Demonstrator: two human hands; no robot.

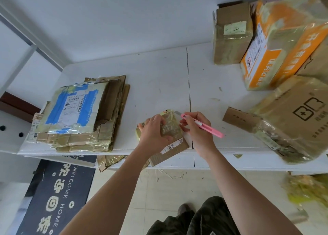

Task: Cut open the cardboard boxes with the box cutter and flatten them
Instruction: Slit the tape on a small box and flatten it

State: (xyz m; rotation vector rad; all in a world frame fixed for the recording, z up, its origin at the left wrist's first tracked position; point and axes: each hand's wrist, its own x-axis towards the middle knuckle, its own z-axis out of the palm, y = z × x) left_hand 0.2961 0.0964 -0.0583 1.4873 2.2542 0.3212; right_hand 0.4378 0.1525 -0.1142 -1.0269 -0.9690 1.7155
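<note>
On the white tabletop [159, 78], near its front edge, lies a small brown cardboard box wrapped in yellowish clear tape [171, 126]. It is partly flattened, and one brown flap with a white barcode label hangs out over the tabletop's front edge. The left hand [154, 133] lies on top of this box, fingers spread and thumb along its near side, pressing it down; this grip is wide and flat rather than wrapped round anything. The right hand [198, 130] has its grip closed round a slim pink plastic box cutter [202, 126], held like a pen, with the short grey blade pointing up and left at the box's far right corner. Whether the blade touches the tape there cannot be told.

To the left, well apart from the hands, sits a stack of flattened brown cardboard sheets [79, 114], the top one marked with blue tape and a white shipping label; the stack's near side reaches the tabletop's front edge. At the far right stand unflattened boxes: a tall plain brown carton with an open top [230, 38], its inside hidden from view, an orange and white printed carton [276, 48] leaning just beside it, and a large brown carton under crumpled clear tape [294, 117] nearer the front, one flap spread toward the hands. Between the stack and these cartons the middle of the tabletop is bare, crossed by a dark seam. Below, a dark doormat with pale lettering [55, 195] lies on the tiled floor.
</note>
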